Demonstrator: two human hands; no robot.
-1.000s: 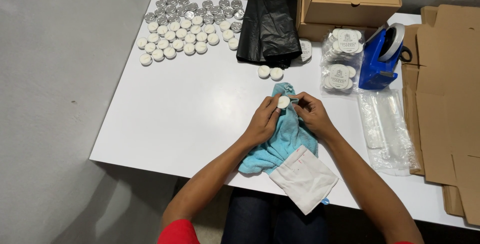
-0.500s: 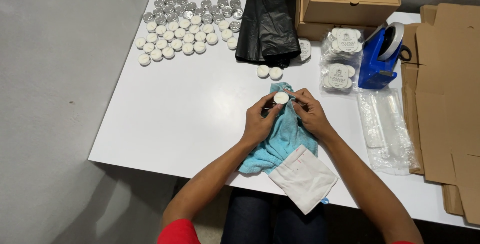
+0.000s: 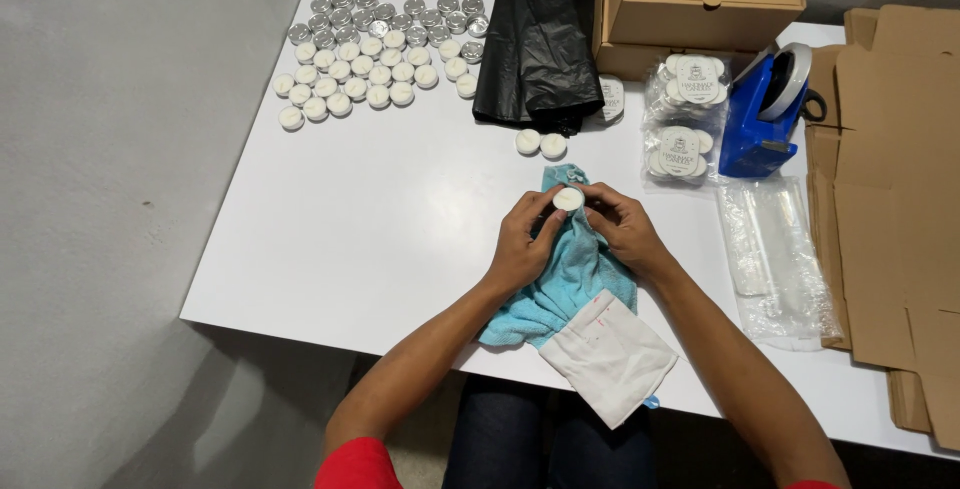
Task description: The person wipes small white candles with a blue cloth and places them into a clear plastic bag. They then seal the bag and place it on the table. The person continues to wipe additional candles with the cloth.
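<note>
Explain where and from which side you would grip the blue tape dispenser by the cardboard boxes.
Grip the blue tape dispenser across its flat blue body, coming from above. It stands upright with the roll on top, and packets crowd its left side, so the top looks like the freest approach.

Head cam, steep down, table [image 3: 330, 219] near.

White tealight [image 3: 569, 199]; light-blue cloth [image 3: 562, 284]; black bag [image 3: 535, 44]; blue tape dispenser [image 3: 760, 119].
</note>
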